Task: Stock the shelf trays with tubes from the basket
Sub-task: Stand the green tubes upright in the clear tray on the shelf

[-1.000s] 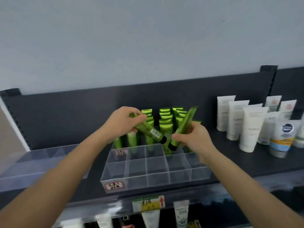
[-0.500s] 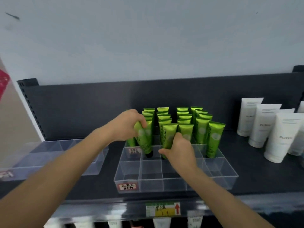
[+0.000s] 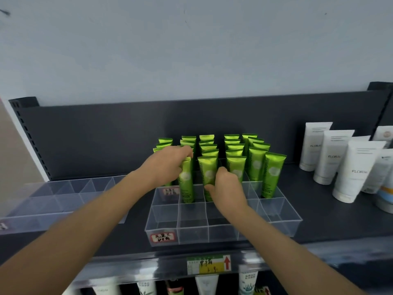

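Green tubes [image 3: 231, 152] stand upright in the back rows of a clear divided tray [image 3: 223, 226] at the shelf's middle. Left hand [image 3: 168, 165] is closed around one green tube [image 3: 186, 182] at 11 o'clock of the right hand [image 3: 226, 188], which pinches another tube [image 3: 208, 175]. White tubes [image 3: 331, 156] at 3 o'clock read "FLOR"; the tray's red-bordered label [image 3: 162, 237] is handwritten, illegible

Even, soft, bright light; faint glare on clear plastic divided tray [image 3: 223, 233]; wide-angle bending at edges; lower corners blurred.
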